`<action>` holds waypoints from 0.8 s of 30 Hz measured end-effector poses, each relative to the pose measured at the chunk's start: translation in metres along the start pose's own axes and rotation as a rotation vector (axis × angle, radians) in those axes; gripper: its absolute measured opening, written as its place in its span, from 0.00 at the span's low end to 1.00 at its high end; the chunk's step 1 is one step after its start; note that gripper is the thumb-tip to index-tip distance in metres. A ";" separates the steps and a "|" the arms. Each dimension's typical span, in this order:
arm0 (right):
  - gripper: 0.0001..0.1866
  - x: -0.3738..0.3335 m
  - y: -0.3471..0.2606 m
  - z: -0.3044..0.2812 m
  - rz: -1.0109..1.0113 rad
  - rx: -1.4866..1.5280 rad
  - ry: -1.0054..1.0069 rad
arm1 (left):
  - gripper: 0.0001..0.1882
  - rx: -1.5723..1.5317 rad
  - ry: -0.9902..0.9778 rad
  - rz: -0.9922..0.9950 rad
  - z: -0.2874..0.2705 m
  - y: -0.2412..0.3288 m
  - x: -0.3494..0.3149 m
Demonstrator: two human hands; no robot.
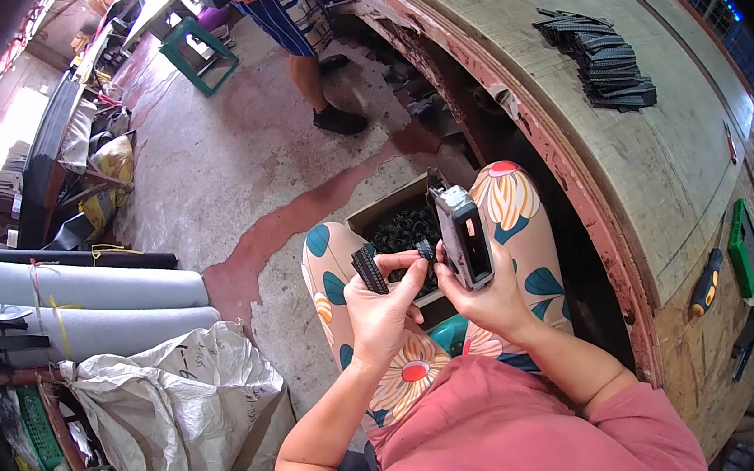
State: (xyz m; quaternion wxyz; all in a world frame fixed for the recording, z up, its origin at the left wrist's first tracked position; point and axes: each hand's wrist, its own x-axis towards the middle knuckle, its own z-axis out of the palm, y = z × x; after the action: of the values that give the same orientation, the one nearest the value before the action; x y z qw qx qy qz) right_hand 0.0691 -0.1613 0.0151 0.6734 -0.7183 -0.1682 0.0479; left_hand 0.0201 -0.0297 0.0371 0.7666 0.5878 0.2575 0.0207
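Observation:
Over my lap, my left hand (379, 315) is closed on a black textured strip (368, 271), which stands up from the fingers. A small dark piece (426, 250) sits at its thumb and fingertips, close to the right fingertips. My right hand (491, 304) grips a grey-and-black handheld tool (452, 244) with a rectangular opening; its exact kind I cannot make out. Below, between my knees, a cardboard box (372, 207) contains many small black curled pieces (402, 229). The hands hide part of the box.
A wooden table (553, 82) runs along the right, bearing a pile of black strips (601, 59), a screwdriver (707, 284) and a green-framed object (745, 247). White sacks (185, 408) and pale rolls (83, 291) lie left. Ahead are another person's leg (308, 83) and a green stool (196, 58).

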 end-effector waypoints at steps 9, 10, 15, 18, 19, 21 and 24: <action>0.13 -0.004 0.008 0.003 0.051 0.039 -0.023 | 0.08 0.254 0.032 0.196 -0.008 -0.009 0.005; 0.13 -0.005 0.012 0.003 0.043 0.049 -0.035 | 0.08 0.292 0.036 0.255 -0.010 -0.007 0.006; 0.18 -0.009 0.005 -0.015 -0.089 -0.176 -0.195 | 0.06 0.480 0.065 0.257 -0.036 0.021 0.011; 0.25 -0.017 0.021 -0.019 -0.184 -0.341 -0.313 | 0.06 0.574 0.038 0.285 -0.054 0.038 0.015; 0.26 -0.020 0.025 -0.020 -0.182 -0.375 -0.333 | 0.05 0.621 0.005 0.282 -0.056 0.046 0.013; 0.27 -0.021 0.027 -0.019 -0.180 -0.406 -0.355 | 0.04 0.653 -0.045 0.312 -0.058 0.054 0.011; 0.28 -0.020 0.028 -0.016 -0.247 -0.441 -0.365 | 0.04 0.743 -0.068 0.362 -0.058 0.061 0.007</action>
State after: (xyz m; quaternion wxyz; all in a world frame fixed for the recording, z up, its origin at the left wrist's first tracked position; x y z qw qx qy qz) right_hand 0.0602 -0.1840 -0.0141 0.4607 -0.8008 -0.3787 0.0560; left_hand 0.0182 0.0430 0.0805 0.4943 0.8607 0.1145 0.0414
